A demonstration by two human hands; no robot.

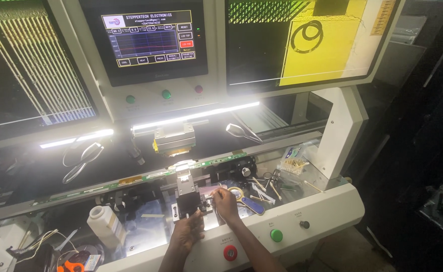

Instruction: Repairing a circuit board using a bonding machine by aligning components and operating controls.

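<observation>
Far left of both hands, near the front edge: orange-handled tool (73,262) lying beside loose pale wires (40,241). Closer in, still left of the left hand: small white plastic bottle with a round cap (102,224), standing upright on the bench.

Left hand (187,232), fingers curled and pinched on the lower front edge of the small black block-shaped fixture (187,204); grip closed, touching it. Fixture directly above the left hand and just left of the right hand, under the bright metal press head (174,139). Beyond both hands, running side to side: long narrow green circuit strip (146,176).

Right hand (226,201), fingers bent and closed at the fixture's right side, possibly on a small knob or screw there, though too small to tell. Just right of the right hand: round yellow-rimmed magnifier with a blue handle (246,200), lying flat. Farther right: clear packet of wooden-stemmed swabs (293,164). Below the right forearm, on the white front panel (327,206): red round button (230,252), then green round button (276,235).
</observation>
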